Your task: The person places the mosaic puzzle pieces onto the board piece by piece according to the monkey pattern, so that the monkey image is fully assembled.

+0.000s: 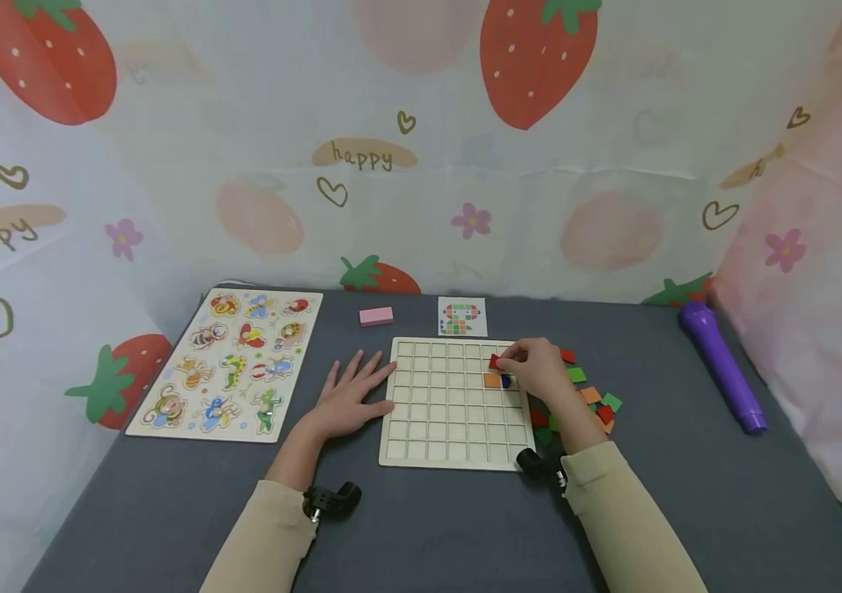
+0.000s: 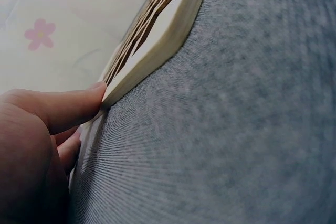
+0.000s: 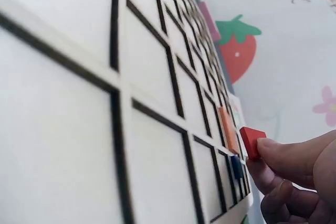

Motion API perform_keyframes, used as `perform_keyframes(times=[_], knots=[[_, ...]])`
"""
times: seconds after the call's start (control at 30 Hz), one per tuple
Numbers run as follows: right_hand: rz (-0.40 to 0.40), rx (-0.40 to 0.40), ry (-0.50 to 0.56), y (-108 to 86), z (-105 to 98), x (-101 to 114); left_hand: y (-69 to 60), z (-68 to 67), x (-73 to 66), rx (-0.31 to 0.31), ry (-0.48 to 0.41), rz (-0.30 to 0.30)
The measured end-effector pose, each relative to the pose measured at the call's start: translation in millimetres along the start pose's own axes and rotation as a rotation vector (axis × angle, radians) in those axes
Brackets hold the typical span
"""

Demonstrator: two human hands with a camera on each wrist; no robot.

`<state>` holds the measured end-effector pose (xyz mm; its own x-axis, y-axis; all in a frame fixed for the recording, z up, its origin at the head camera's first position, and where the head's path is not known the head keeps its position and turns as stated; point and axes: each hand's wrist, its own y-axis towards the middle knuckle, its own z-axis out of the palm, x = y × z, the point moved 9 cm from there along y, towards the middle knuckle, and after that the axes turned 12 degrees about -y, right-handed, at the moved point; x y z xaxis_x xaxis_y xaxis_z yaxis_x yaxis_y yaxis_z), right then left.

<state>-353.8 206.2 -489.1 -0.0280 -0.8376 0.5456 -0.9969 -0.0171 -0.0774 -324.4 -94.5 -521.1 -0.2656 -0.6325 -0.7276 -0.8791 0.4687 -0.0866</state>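
Right hand pinches red tile; orange tile and blue tile near it on gridded board; strawberry-printed cloth behind.

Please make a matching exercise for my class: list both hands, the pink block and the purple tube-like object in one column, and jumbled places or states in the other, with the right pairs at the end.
Column 1
1. Left hand
2. Right hand
3. Pink block
4. Purple tube-like object

Column 2
A. Pinching a red tile
B. Lying well to the right of the grid board
C. Lying between the picture sheet and the small card
D. Touching the left edge of the grid board

Right pairs: 1-D, 2-A, 3-C, 4-B
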Motion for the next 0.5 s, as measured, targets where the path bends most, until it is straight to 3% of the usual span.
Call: perform_keyframes(times=[0.5], knots=[[0.001,0.015,-0.145,6.4,10.8,7.6,1.2,-0.2,0.9,0.000,-0.005,-0.003]])
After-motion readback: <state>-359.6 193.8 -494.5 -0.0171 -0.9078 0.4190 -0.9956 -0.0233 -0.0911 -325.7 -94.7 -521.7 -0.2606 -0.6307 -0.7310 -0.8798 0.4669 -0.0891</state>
